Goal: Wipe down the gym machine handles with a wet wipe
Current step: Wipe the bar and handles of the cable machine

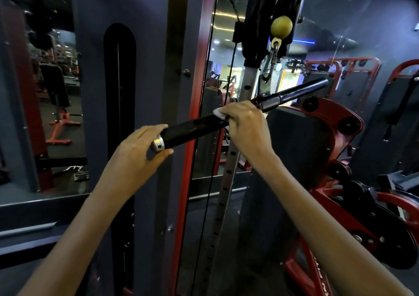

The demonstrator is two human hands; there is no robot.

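Observation:
A straight black cable bar [195,128] hangs slanted from a carabiner [271,63] under a yellow-green stop ball [281,26]. Its silver end cap [158,142] points at me. My left hand [140,150] holds that near end, fingers over the top and thumb below. My right hand [246,123] grips the middle of the bar with a white wet wipe [219,113] wrapped under its fingers. The far black grip [301,90] of the bar runs up to the right.
A red and grey cable machine frame [195,91] with a holed adjustment column [229,173] stands right behind the bar. A red machine with weight plates [353,205] is at the right. Mirrors [56,105] line the left wall.

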